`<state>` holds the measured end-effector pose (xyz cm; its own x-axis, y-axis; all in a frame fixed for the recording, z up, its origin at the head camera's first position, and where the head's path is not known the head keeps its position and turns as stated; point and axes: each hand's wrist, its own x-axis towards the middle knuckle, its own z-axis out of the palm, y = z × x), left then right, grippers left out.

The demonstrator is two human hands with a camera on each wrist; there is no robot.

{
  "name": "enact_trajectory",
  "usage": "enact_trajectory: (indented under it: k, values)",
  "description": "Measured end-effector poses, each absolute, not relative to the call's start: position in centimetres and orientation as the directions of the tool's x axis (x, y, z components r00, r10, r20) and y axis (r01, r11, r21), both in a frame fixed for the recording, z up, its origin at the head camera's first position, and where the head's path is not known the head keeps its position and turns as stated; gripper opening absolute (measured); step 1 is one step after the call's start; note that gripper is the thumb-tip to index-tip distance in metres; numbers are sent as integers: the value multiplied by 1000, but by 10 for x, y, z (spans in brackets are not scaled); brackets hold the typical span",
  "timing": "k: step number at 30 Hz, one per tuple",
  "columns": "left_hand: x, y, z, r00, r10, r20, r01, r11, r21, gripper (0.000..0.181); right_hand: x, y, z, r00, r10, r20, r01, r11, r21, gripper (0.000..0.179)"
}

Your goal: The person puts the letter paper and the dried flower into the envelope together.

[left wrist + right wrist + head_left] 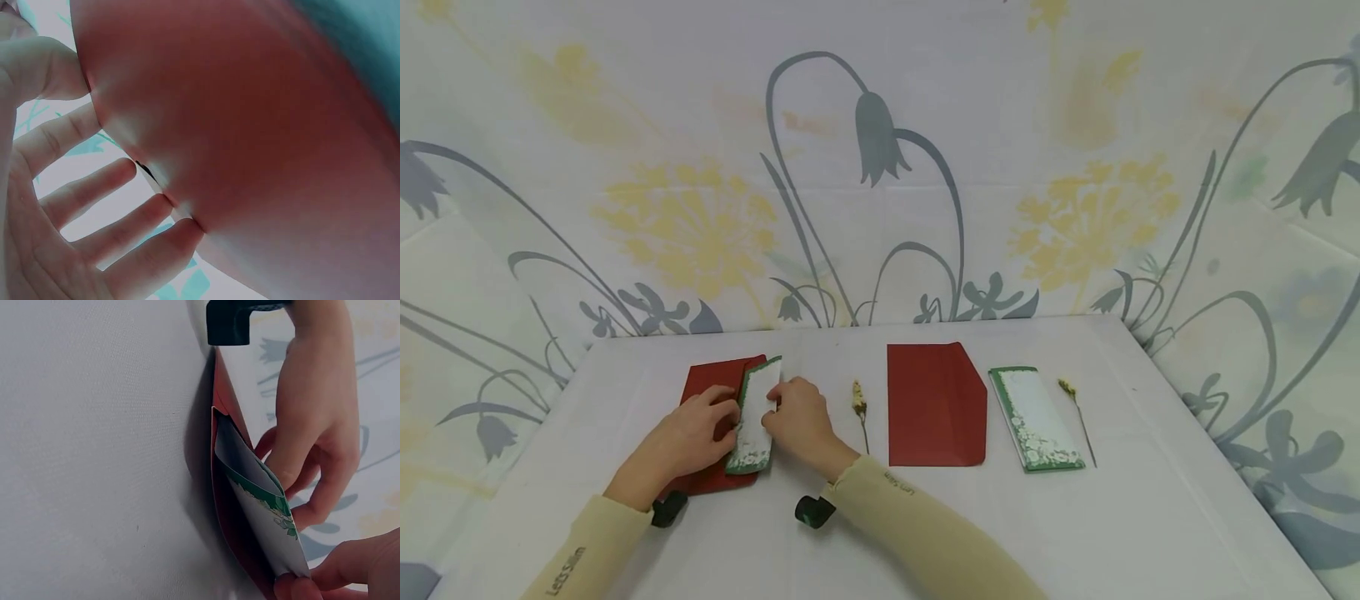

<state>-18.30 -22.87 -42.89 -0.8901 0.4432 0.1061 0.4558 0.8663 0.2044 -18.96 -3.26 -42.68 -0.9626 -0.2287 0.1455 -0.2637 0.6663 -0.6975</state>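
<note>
My left hand [688,437] grips a red envelope [715,379] at the left of the table. The left wrist view shows its fingertips along the edge of the envelope [250,125]. With thumb and fingers my right hand [805,421] pinches the edge of a folded white card [756,421] with a green floral border. In the right wrist view the card [259,528] stands tilted partly inside the open mouth of the envelope [222,394]. That view also shows the left hand [322,412] at the far edge; its fingertips are partly hidden.
Right of the hands lies a dried yellow flower [859,400]. Farther right are a second red envelope [932,408], a second green-bordered card [1041,421] and another dried flower [1078,417]. A patterned cloth [985,208] hangs behind the white table [1150,500].
</note>
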Motion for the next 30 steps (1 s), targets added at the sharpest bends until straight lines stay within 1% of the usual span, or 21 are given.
enact_trajectory:
  k: [7, 15, 23, 30]
  values:
    - [-181, -228, -426, -885, 446, 131, 465, 855, 229, 14, -191, -33, -429, -967, -232, 105, -235, 655, -719, 21]
    - [-180, -228, -426, -873, 467, 143, 488, 839, 239, 12, -196, -33, -433, -962, -253, 98, -243, 640, -729, 21]
    - [-180, -228, -429, -866, 470, 168, 499, 830, 251, 13, -200, -38, -446, -963, -258, 72, -213, 572, -793, 17]
    - [-181, -229, -430, -871, 464, 163, 492, 823, 284, 13, -202, -40, -453, -959, -275, 68, -211, 532, -820, 17]
